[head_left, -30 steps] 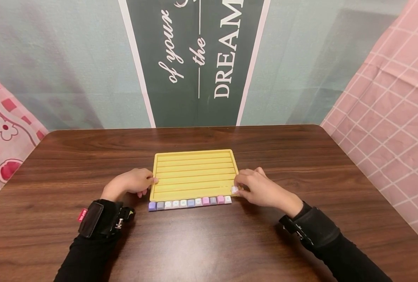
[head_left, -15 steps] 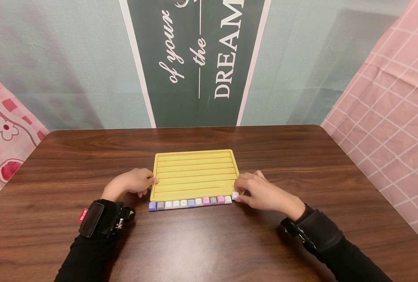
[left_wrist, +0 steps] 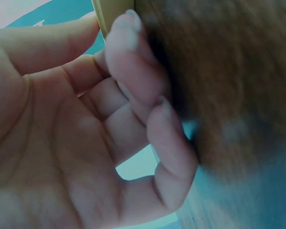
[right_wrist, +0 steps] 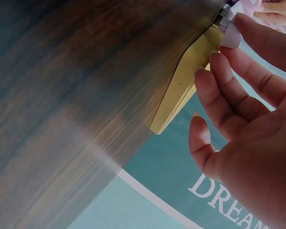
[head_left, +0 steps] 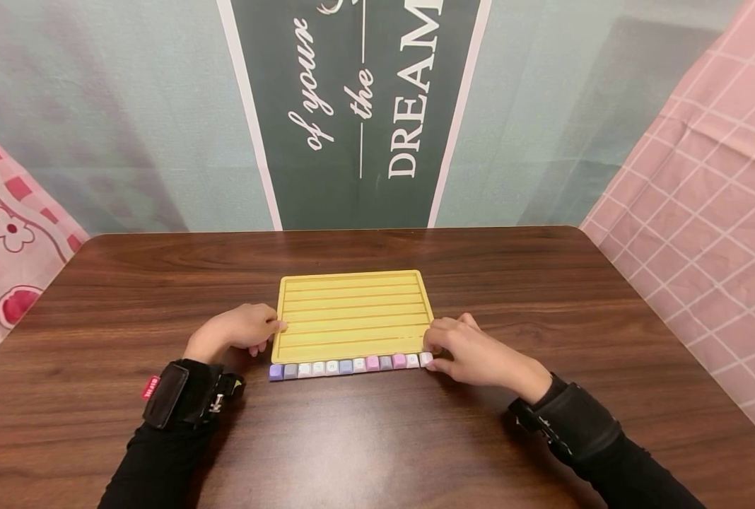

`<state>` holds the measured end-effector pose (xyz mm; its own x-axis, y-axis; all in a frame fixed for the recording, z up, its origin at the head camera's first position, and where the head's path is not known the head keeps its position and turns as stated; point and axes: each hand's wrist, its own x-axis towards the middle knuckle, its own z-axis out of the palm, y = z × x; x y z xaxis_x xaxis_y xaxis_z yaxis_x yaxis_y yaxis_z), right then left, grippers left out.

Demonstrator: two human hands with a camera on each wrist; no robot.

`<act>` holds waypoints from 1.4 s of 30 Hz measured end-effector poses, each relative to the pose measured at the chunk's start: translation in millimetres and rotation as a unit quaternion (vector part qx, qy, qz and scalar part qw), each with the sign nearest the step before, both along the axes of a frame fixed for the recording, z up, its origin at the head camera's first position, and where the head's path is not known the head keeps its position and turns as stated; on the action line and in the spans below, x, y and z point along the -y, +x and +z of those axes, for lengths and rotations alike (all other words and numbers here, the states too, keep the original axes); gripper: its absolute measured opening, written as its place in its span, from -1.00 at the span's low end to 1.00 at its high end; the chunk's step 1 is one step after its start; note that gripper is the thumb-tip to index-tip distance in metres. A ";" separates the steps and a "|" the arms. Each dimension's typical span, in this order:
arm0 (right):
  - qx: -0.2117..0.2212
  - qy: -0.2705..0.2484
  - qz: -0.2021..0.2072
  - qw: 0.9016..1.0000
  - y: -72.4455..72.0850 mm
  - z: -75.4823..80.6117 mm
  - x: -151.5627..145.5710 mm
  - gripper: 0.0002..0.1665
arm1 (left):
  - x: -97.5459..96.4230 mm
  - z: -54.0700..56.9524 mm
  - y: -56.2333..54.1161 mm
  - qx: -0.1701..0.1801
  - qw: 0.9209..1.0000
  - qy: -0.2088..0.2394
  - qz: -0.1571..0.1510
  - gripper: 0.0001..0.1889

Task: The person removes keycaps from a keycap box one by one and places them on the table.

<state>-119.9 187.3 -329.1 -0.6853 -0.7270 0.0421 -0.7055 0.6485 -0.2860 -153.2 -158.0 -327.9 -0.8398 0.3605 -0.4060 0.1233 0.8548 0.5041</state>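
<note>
A yellow ridged tray [head_left: 355,317] lies on the table. My left hand [head_left: 242,328] grips its left edge, the thumb [left_wrist: 62,43] over the rim in the left wrist view and the other fingers curled beneath. Along the tray's near side runs a row of keycaps [head_left: 346,366] in purple, grey, white, blue and pink. At the right end of that row, my right hand [head_left: 473,351] pinches a white keycap [right_wrist: 232,36] between thumb and index finger. Its remaining fingers curl loosely beside the tray's right side.
The dark wooden table [head_left: 352,445] extends around the tray. Behind it hangs a greenish cloth with white lettering [head_left: 409,106]. Pink cloths [head_left: 689,184] flank the table on both sides.
My right hand has brought the white keycap from the tray's lower right corner toward me, down to the right end of the row. My left hand stays on the tray's edge.
</note>
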 end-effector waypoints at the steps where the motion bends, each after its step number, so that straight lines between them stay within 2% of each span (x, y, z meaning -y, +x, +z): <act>1: -0.001 0.003 -0.001 1.000 0.0 -0.4 -0.1 -0.77 | 0.0 0.0 0.0 0.000 1.000 0.001 0.000 -0.74; 19: 0.000 0.011 -0.016 1.000 1.5 -2.1 1.2 -0.77 | 0.5 -0.5 -0.1 0.000 1.000 0.005 -0.003 -0.75; 42: -0.013 -0.007 -0.006 1.000 0.7 -5.1 2.1 -0.74 | 0.2 -0.6 -0.1 0.000 1.000 0.002 -0.002 -0.74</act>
